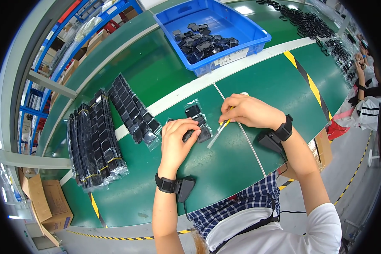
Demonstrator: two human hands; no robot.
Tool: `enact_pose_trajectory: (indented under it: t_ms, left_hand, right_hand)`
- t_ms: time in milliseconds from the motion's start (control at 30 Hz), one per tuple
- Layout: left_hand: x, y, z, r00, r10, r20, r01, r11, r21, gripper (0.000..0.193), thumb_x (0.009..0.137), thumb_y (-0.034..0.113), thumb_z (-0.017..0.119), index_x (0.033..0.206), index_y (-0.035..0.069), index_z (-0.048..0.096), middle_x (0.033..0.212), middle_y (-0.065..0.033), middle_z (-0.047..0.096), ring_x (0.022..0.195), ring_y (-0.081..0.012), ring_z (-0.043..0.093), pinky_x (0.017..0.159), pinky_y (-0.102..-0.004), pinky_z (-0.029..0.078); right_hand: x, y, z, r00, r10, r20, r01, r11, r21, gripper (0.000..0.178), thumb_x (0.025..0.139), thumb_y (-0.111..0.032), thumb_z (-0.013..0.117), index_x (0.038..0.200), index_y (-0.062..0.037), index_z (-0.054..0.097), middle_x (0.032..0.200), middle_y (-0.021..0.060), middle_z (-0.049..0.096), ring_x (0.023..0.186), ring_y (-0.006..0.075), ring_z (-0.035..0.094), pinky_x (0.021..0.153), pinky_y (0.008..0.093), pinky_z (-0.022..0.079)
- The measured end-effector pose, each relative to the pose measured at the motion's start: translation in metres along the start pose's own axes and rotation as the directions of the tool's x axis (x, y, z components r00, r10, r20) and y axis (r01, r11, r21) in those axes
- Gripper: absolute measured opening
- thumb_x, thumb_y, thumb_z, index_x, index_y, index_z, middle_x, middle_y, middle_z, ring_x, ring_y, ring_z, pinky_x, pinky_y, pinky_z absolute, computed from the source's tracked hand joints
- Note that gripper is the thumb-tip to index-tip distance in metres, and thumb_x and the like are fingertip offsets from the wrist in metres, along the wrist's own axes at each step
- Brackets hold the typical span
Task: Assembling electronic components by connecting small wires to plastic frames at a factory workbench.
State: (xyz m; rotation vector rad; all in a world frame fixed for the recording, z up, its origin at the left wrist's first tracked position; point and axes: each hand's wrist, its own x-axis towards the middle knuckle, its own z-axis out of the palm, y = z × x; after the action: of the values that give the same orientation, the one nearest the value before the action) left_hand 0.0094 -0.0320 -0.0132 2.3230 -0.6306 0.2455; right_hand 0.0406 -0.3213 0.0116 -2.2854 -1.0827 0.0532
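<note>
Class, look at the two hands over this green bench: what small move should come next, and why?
Probably bring the pale tip of the slender yellow tool slightly left, to the short strip of black pieces in clear plastic. The right hand grips the tool with its tip just right of the strip, and the left hand is at the strip's other side, seemingly placed to steady it.

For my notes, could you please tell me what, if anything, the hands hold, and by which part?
The right hand holds a slim tool by its yellow part. Whether the left hand grips any black pieces cannot be told.
</note>
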Motion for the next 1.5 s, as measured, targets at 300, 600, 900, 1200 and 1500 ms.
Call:
enact_pose_trajectory:
  t_ms: [300,600,900,1200,1500]
  left_hand:
    - [-0.003,0.0,-0.003,0.994,0.022,-0.111,-0.014,0.998,0.069,0.012,0.086,0.012,0.081,0.095,0.008,0.073,0.109,-0.003,0.075,0.11,-0.0246,0.067,0.1,-0.0421,0.044]
    - [-0.01,0.001,-0.014,0.956,-0.136,-0.261,0.199,0.952,0.234,0.024,0.08,0.023,0.085,0.098,0.012,0.073,0.12,-0.0043,0.069,0.122,-0.028,0.058,0.105,-0.0441,0.041]
    - [-0.008,0.016,-0.012,0.987,0.157,-0.028,-0.147,0.961,0.233,0.025,0.073,0.022,0.09,0.095,0.016,0.078,0.138,-0.0024,0.06,0.134,-0.0312,0.05,0.109,-0.0496,0.038]
    - [-0.005,0.006,-0.005,0.984,0.167,-0.065,-0.15,0.967,0.208,0.017,0.079,0.017,0.087,0.095,0.014,0.081,0.132,-0.0018,0.065,0.13,-0.029,0.055,0.109,-0.0447,0.038]
    - [-0.001,0.005,-0.003,0.988,0.145,-0.06,-0.131,0.973,0.19,0.014,0.083,0.016,0.084,0.095,0.013,0.08,0.119,-0.0009,0.072,0.122,-0.0253,0.062,0.106,-0.042,0.04]
  right_hand:
    - [-0.003,0.005,-0.011,0.998,0.059,-0.006,-0.058,0.994,0.093,0.026,0.086,-0.004,0.075,0.111,-0.0093,0.077,0.106,0.0059,0.065,0.104,0.0271,0.062,0.094,0.0392,0.051]
    - [-0.001,0.003,-0.013,0.977,0.185,-0.111,-0.177,0.981,0.078,0.03,0.089,0.001,0.072,0.118,-0.0045,0.072,0.112,0.0102,0.065,0.108,0.0296,0.063,0.095,0.0387,0.053]
    - [0.0,0.001,-0.007,0.983,0.158,-0.092,-0.154,0.987,0.056,0.03,0.088,-0.002,0.074,0.117,-0.0048,0.072,0.11,0.009,0.064,0.107,0.0298,0.062,0.094,0.0399,0.053]
    - [0.002,-0.001,0.004,0.999,0.032,-0.014,-0.031,0.999,0.042,0.028,0.085,-0.004,0.076,0.113,-0.0086,0.076,0.107,0.0055,0.064,0.104,0.0269,0.061,0.093,0.0392,0.052]
    - [0.002,-0.005,0.005,1.0,0.016,0.004,-0.016,0.998,0.055,0.028,0.085,-0.005,0.076,0.112,-0.011,0.077,0.106,0.0047,0.064,0.103,0.0262,0.061,0.093,0.0391,0.052]
